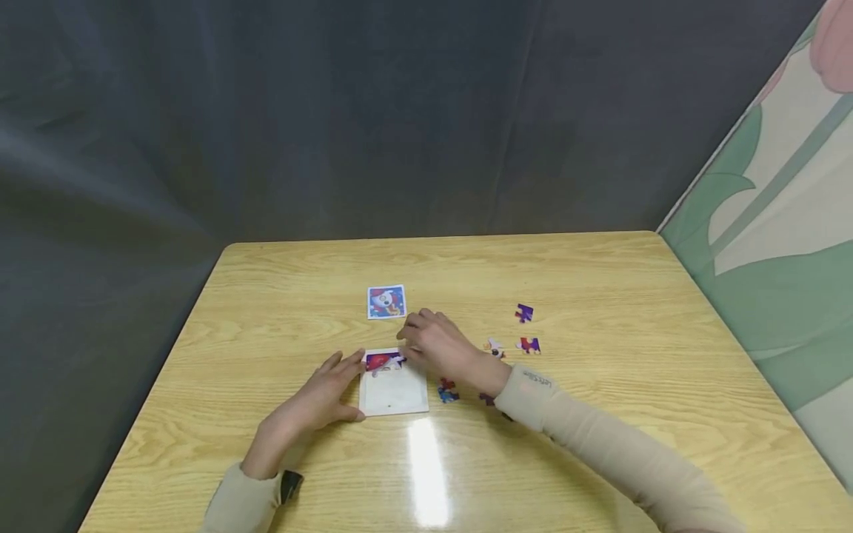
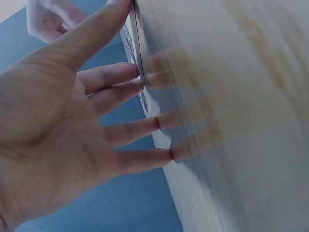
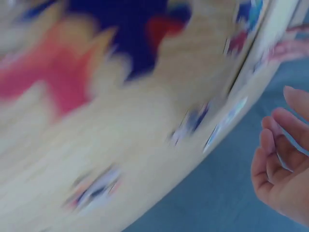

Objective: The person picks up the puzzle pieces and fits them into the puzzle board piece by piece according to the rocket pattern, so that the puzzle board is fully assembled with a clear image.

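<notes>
A white square puzzle tray (image 1: 393,396) lies on the table, with joined red, purple and white puzzle pieces (image 1: 381,361) along its far edge. My left hand (image 1: 320,396) rests at the tray's left side, fingers spread and thumb by the near corner. In the left wrist view its fingertips (image 2: 164,154) come down on the tabletop along that edge. Over the tray's far right corner is my right hand (image 1: 440,344), partly covering it. The right wrist view shows its fingers (image 3: 268,140) loosely bent, with nothing visible between them.
A small picture card (image 1: 386,302) lies beyond the tray. To the right are loose pieces: a purple one (image 1: 524,313), a red-purple one (image 1: 529,345), a white one (image 1: 495,346) and a red-blue pair (image 1: 448,391). My right forearm partly hides another dark piece (image 1: 487,398).
</notes>
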The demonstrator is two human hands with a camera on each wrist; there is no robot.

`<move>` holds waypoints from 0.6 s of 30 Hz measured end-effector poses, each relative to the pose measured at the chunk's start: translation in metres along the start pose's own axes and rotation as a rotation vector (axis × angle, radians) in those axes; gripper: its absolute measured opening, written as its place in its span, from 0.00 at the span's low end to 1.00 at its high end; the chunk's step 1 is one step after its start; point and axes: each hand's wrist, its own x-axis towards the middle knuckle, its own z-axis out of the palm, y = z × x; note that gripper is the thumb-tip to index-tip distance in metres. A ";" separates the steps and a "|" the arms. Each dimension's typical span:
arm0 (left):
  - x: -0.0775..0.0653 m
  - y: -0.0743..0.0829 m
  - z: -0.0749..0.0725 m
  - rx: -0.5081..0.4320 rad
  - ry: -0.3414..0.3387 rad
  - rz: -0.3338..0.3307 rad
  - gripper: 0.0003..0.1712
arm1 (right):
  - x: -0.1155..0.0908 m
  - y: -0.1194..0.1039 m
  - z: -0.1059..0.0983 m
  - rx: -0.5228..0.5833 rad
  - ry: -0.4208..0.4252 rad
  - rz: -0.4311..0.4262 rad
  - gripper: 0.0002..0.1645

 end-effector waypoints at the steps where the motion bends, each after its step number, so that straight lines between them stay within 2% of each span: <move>1: 0.000 0.000 0.000 0.005 0.002 0.002 0.46 | -0.002 0.005 -0.004 0.009 0.028 0.015 0.15; 6: 0.001 -0.001 0.000 0.002 0.003 0.004 0.46 | -0.023 0.041 -0.022 0.014 0.148 0.114 0.18; 10: 0.004 0.000 0.000 -0.020 0.002 0.003 0.45 | -0.054 0.079 -0.033 0.015 0.187 0.239 0.19; 13: 0.006 0.000 0.001 -0.035 0.004 0.003 0.44 | -0.080 0.104 -0.039 0.014 0.158 0.368 0.22; 18: 0.006 -0.002 0.002 -0.020 0.000 0.004 0.44 | -0.115 0.129 -0.040 0.080 0.019 0.555 0.31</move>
